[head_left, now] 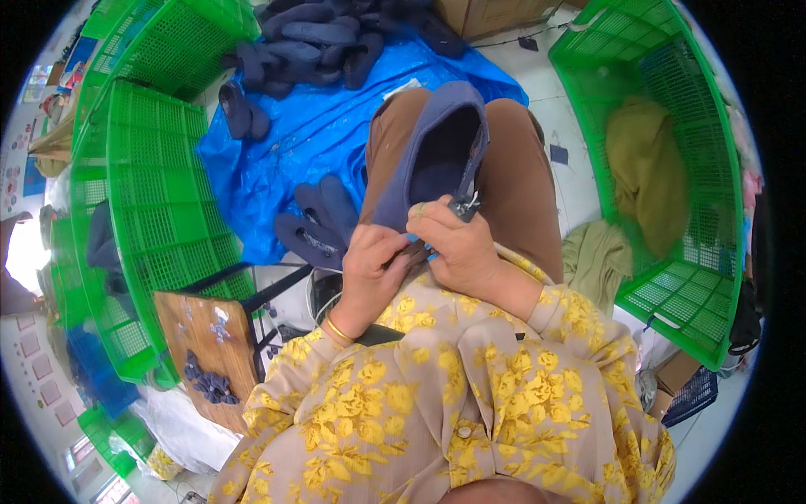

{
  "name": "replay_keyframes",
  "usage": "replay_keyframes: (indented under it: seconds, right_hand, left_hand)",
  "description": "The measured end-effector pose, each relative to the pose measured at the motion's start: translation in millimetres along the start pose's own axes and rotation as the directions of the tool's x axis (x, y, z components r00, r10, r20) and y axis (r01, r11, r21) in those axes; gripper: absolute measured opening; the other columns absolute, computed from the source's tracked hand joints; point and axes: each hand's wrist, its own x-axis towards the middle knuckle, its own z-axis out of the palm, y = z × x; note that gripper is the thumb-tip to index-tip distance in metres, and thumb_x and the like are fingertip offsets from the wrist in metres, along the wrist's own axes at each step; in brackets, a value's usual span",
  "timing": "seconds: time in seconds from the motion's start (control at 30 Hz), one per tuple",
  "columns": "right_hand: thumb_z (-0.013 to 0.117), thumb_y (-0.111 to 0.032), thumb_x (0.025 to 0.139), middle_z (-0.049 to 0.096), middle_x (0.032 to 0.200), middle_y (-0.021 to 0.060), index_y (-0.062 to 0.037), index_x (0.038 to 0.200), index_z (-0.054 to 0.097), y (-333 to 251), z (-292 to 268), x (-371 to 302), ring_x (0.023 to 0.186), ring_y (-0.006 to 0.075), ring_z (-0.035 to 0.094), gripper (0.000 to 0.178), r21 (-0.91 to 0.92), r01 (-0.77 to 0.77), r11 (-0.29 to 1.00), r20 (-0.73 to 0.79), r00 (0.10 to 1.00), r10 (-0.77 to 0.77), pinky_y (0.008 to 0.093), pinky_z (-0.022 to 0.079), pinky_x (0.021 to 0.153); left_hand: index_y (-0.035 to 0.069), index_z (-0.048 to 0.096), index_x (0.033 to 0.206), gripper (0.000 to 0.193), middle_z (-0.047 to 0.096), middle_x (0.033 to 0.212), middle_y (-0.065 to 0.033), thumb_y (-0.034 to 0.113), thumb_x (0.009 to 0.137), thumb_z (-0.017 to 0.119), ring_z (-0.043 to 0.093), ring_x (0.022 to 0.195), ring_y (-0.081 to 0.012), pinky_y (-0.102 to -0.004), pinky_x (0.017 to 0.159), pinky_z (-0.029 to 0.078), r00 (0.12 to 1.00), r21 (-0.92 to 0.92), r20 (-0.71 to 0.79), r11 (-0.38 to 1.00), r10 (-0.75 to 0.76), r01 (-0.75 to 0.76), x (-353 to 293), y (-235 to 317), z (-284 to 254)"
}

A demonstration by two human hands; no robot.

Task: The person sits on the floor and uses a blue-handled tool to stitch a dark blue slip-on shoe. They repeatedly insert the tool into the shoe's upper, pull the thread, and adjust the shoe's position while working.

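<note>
A navy slipper [401,181] lies across my brown-trousered lap, its dark opening facing up. My left hand [369,262] is closed at the slipper's near end, thumb and fingers pinching by its edge. Right beside it, my right hand [453,239] curls around a small dark piece with a shiny tip [464,207], whose kind I cannot make out. Small bits of bright blue show between the two hands' fingertips. The fingers hide most of what lies between them.
Navy slippers [319,34] are heaped on a blue sheet [285,151] ahead, with several more near my left knee. Green crates [168,168] stand at left; another crate [588,67] at right holds olive cloth [646,168]. A wooden stool [189,315] carries small dark bows [210,382].
</note>
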Motion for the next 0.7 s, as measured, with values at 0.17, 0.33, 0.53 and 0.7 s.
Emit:
replay_keyframes:
  seconds: [0.17,0.33,0.53,0.7]
  right_hand:
    - [0.059,-0.004,0.072,0.061,0.103,0.0041,-0.0095,0.098,0.063,-0.9,-2.3,-0.8,0.091,0.0258,0.06,0.027,-0.102,0.124,0.987,0.034,0.992,-0.121,0.0365,0.046,0.076]
    - [0.06,-0.003,0.07,0.061,0.102,0.005,-0.009,0.098,0.062,-3.5,-1.1,-0.8,0.089,0.0268,0.06,0.028,-0.039,-0.007,0.999,0.027,1.0,0.008,0.0373,0.046,0.075]
    - [0.06,0.0,0.066,0.061,0.104,0.0075,-0.008,0.099,0.062,-2.1,-5.0,10.0,0.095,0.0303,0.06,0.034,-0.011,-0.017,1.0,0.049,0.999,0.017,0.0391,0.048,0.072]
    - [0.052,-0.003,0.095,0.068,0.092,0.0059,-0.0085,0.104,0.058,-6.9,-19.0,33.1,0.074,0.0131,0.062,0.012,0.623,-0.294,0.725,-0.087,0.895,0.437,0.0251,0.048,0.06]
  left_hand:
    - [0.005,0.069,0.088,0.02,0.062,0.083,-0.0072,-0.002,0.07,0.074,0.056,0.079,-0.0272,-0.035,0.069,0.044,1.0,0.008,0.017,1.0,0.001,-0.001,-0.5,-2.9,1.4]
    - [0.005,0.069,0.087,0.018,0.061,0.083,-0.0069,0.0,0.071,0.074,0.055,0.081,-0.0272,-0.0354,0.072,0.043,1.0,-0.021,0.014,1.0,-0.012,0.012,-2.9,-5.6,2.7]
    - [0.005,0.07,0.088,0.019,0.06,0.084,-0.0064,0.003,0.07,0.075,0.055,0.083,-0.0268,-0.0368,0.076,0.041,0.999,-0.006,0.037,1.0,0.014,-0.014,-7.5,-13.8,7.2]
    - [0.006,0.071,0.089,0.018,0.062,0.084,-0.0066,0.006,0.073,0.076,0.056,0.082,-0.0273,-0.0361,0.075,0.042,0.999,0.012,0.037,1.0,-0.003,0.002,-2.7,-10.2,3.4]
